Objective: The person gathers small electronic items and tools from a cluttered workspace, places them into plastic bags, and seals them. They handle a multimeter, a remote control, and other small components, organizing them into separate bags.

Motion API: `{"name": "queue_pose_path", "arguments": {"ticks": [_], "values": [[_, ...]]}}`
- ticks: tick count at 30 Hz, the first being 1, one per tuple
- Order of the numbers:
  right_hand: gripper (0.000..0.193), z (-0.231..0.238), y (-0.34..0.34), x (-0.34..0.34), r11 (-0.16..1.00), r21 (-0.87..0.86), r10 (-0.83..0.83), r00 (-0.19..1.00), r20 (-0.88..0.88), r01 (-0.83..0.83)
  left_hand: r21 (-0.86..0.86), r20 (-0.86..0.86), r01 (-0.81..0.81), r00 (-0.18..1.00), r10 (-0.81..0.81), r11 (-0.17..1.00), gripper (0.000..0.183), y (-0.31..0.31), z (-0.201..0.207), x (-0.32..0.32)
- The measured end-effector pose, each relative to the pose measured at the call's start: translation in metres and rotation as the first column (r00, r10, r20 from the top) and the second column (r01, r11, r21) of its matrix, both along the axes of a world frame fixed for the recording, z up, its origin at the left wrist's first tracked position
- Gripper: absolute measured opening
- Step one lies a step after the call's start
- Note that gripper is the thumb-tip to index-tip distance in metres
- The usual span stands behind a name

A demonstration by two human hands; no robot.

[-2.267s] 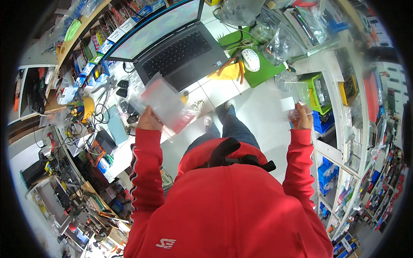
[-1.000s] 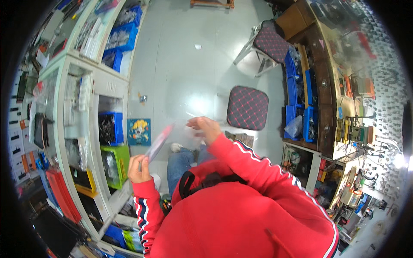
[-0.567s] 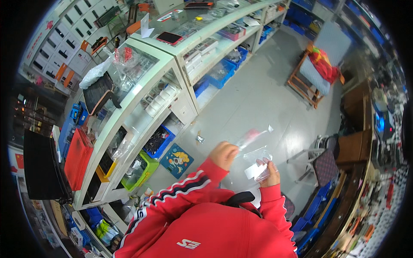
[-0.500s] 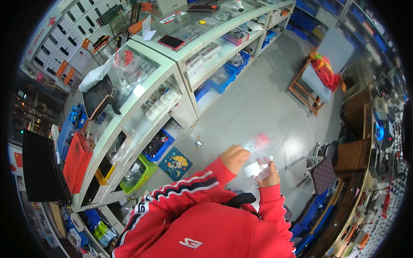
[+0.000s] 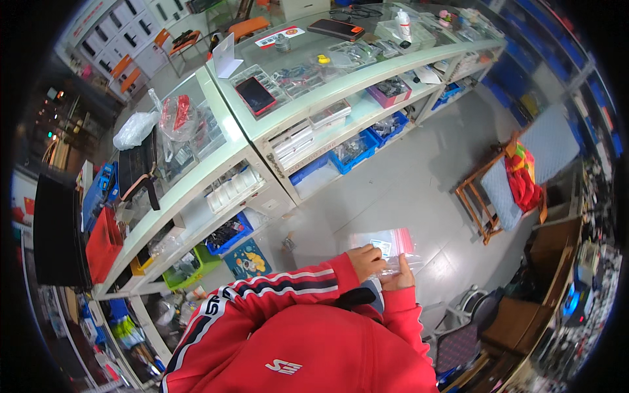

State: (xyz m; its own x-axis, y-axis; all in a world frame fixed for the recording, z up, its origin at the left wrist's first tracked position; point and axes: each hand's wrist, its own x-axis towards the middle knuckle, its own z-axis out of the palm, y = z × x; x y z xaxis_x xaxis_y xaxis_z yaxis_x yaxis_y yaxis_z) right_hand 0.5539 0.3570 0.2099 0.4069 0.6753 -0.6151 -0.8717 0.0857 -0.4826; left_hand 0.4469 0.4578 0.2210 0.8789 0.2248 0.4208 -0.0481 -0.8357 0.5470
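A clear plastic zip bag (image 5: 409, 245) with a red strip along its top is held out over the floor between my hands. A white label with small dark print (image 5: 381, 247) shows in or on the bag. My left hand (image 5: 368, 262) grips the bag's lower left part with curled fingers. My right hand (image 5: 399, 278) pinches its lower right part, the thumb or a finger pointing up along the plastic. Whatever else lies between the fingers is hidden. Red sleeves cover both forearms.
A glass display counter (image 5: 223, 114) curves along the left and far side, with a phone (image 5: 255, 95) on top and blue bins (image 5: 354, 152) on its shelves. A wooden chair with a bright cloth (image 5: 522, 177) stands at right, a stool (image 5: 457, 346) nearer. A patterned mat (image 5: 247, 259) lies left.
My hands have come together on the zip bag, which was blurred beyond them before. The white card-like piece in my right hand now appears at the bag. The whole view has shifted.
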Motion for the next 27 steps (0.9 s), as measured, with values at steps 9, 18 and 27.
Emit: {"name": "queue_pose_path", "arguments": {"ticks": [9, 18, 27], "values": [[0.033, 0.026, 0.103, 0.108, 0.943, 0.156, 0.297, 0.955, -0.002, -0.293, -0.055, -0.013, -0.354, 0.935, 0.354, 0.934, 0.019, 0.074, 0.019, 0.082], [0.038, 0.065, 0.207, 0.142, 0.845, 0.043, 0.456, 0.761, 0.462, -0.532, -0.422, 0.134, -0.456, 0.824, 0.551, 0.784, 0.007, 0.160, 0.047, 0.114], [0.033, 0.122, 0.359, 0.175, 0.848, -0.027, 0.434, 0.665, 0.608, -0.529, -0.984, 0.178, 0.094, 0.661, 0.729, 0.154, 0.008, 0.317, 0.076, 0.081]]}}
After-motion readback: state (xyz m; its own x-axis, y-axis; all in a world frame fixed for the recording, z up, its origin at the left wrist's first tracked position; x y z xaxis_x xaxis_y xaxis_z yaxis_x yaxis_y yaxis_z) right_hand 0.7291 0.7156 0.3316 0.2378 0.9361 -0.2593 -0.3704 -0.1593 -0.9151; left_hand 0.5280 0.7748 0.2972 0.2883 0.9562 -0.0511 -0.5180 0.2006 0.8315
